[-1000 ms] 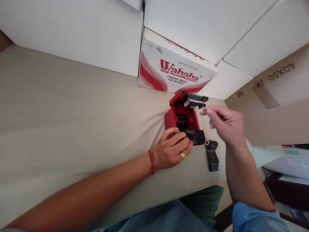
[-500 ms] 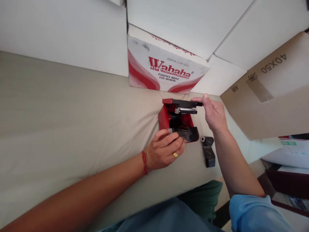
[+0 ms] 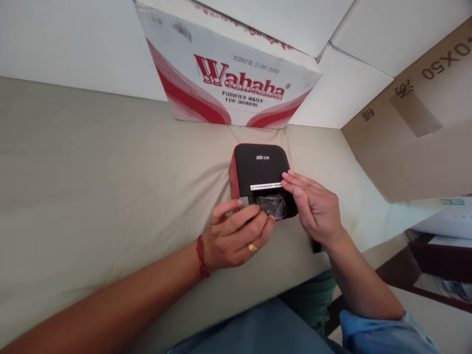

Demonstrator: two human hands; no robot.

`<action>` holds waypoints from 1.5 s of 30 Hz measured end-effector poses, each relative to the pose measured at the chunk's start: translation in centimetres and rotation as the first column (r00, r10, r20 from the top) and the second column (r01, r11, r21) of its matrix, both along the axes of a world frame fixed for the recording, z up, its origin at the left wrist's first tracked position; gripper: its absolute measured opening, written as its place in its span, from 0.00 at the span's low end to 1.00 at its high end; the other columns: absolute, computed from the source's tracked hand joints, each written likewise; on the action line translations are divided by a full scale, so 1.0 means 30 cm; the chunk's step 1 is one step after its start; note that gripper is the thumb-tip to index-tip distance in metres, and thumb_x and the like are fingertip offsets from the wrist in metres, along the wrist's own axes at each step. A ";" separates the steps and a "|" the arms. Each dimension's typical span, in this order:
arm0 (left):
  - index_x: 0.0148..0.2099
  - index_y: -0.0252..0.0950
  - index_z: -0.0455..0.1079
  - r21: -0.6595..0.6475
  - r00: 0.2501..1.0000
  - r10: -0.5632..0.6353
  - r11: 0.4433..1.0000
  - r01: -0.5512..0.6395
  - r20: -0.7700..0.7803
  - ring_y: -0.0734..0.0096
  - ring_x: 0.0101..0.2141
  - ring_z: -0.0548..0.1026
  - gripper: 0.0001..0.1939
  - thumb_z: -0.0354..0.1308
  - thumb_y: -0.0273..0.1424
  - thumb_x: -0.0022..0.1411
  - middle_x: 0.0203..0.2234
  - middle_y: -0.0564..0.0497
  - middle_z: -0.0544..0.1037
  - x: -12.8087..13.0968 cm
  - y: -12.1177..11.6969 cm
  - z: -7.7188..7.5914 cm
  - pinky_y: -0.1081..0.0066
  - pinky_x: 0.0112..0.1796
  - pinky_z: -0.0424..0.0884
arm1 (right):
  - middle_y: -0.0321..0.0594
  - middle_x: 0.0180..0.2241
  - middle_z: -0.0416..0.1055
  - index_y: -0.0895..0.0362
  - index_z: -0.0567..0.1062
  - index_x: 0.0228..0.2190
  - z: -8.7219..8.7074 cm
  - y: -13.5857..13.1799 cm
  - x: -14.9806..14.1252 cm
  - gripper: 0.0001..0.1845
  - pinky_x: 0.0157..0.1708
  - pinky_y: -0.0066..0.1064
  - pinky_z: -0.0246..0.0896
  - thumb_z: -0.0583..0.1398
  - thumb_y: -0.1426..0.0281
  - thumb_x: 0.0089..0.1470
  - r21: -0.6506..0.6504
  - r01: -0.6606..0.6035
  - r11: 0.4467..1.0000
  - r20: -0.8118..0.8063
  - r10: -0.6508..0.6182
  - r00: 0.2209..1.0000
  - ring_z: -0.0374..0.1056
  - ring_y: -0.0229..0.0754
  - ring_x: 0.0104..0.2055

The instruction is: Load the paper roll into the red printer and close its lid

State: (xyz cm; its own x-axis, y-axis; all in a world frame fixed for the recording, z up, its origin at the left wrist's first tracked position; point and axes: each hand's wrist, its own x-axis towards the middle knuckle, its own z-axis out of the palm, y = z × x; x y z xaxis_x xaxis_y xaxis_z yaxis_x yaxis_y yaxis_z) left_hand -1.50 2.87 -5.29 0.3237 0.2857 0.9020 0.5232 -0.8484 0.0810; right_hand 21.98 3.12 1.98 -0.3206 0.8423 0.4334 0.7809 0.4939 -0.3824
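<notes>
A red and black label printer (image 3: 258,169) sits on the cloth with its lid down. A white warning strip (image 3: 265,186) runs along the lid's front edge. In the front opening below it shows a dark, shiny, film-like piece (image 3: 272,204). My left hand (image 3: 236,236) grips the printer's front left, thumb by a grey tab (image 3: 245,200) and bent fingers along the front edge. With fingers stretched out, my right hand (image 3: 313,204) lies on the lid's right front corner. A small black part (image 3: 316,246) is mostly hidden behind my right wrist.
A white and red water carton (image 3: 236,88) stands behind the printer against white boxes (image 3: 287,22). At the right a brown cardboard box (image 3: 413,132) leans in. Beige cloth (image 3: 92,187) covers the surface, whose near edge is by my lap.
The printer's lid has swung down from raised to closed, my right hand coming down with it. My left hand stays at the front. The view has moved closer.
</notes>
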 end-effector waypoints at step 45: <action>0.85 0.62 0.40 -0.587 0.654 -0.193 0.309 0.748 0.731 0.49 0.82 0.55 0.56 0.71 0.49 0.68 0.86 0.50 0.46 -0.055 0.174 -0.100 0.47 0.77 0.62 | 0.38 0.41 0.89 0.43 0.88 0.54 -0.138 -0.121 -0.027 0.21 0.56 0.56 0.79 0.57 0.67 0.71 0.316 -0.060 0.947 -0.200 0.128 0.971 0.83 0.54 0.49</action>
State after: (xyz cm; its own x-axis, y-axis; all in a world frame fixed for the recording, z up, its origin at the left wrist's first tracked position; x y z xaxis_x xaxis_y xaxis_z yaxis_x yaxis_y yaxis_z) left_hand -3.13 8.09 -8.28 0.3241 0.8658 0.3813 -0.3016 -0.2875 0.9091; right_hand 21.16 -0.50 -2.18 -0.2620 0.6288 0.7321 0.6409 0.6805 -0.3552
